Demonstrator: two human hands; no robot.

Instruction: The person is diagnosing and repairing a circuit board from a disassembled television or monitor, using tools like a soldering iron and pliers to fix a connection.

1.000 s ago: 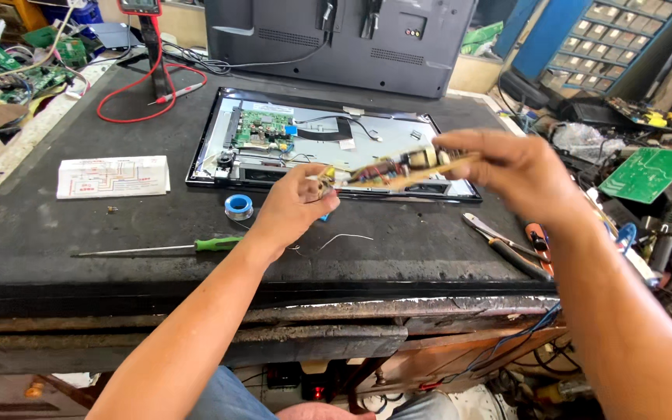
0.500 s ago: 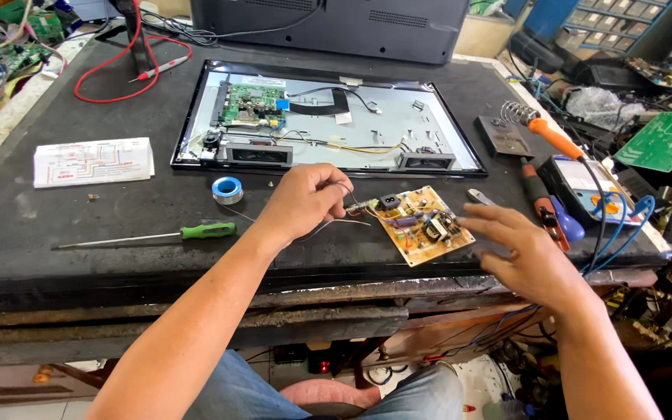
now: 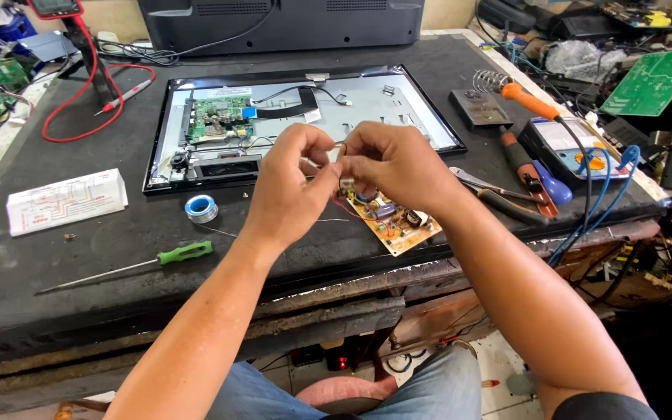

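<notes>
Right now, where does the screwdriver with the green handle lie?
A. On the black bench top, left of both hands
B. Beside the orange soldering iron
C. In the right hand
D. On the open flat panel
A: the green-handled screwdriver lies flat on the black bench top, left of the left hand and the right hand, untouched.

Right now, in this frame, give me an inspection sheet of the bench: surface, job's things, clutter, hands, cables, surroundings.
Surface: dark workbench, worn front edge.
Job's things: tan circuit board lying flat near the bench edge; small component pinched above it, too small to identify.
Clutter: green-handled screwdriver, solder reel, white box, orange-handled soldering iron, pliers, multimeter.
Hands: left hand and right hand raised together, fingertips meeting at the component.
Cables: red lead looped at the far left; blue cables over the right edge.
Surroundings: opened flat-panel screen; green boards on both sides.
</notes>
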